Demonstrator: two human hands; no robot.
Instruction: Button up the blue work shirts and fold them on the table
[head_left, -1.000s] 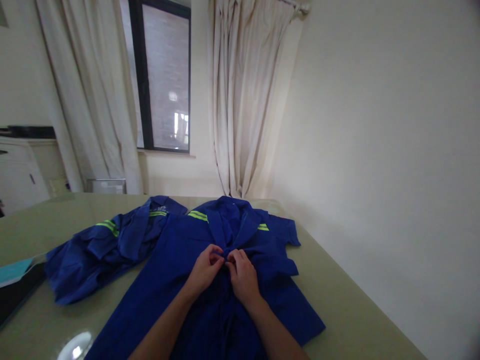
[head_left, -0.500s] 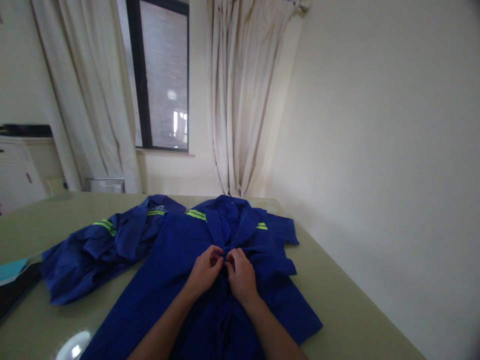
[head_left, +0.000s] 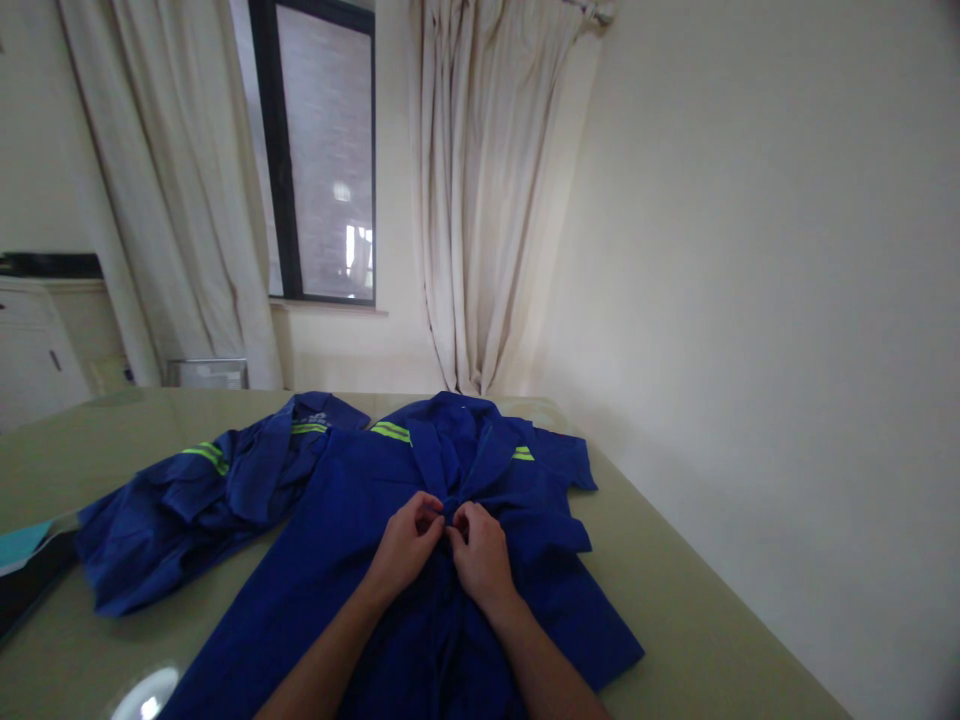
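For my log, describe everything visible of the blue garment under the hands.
The blue garment, apparently cloth, has a collar, an open neck and yellow-green stripes. It lies spread, creased, on the table, collar farthest, bottom out of frame. The left hand and right hand pinch its front below the neck.

The left hand point(head_left: 407, 537) and right hand point(head_left: 482, 552) cover the spot on the blue shirt point(head_left: 330, 530) where their fingertips meet the cloth — the detail there is too small and soft to make out — and the shirt's lower end runs off the bottom edge. The left edge cuts off a teal item point(head_left: 21, 546), a black item point(head_left: 34, 585) and a white cabinet point(head_left: 41, 345), while the white lettering point(head_left: 315, 418) on the crumpled blue garment point(head_left: 176, 515) is too tiny to read.
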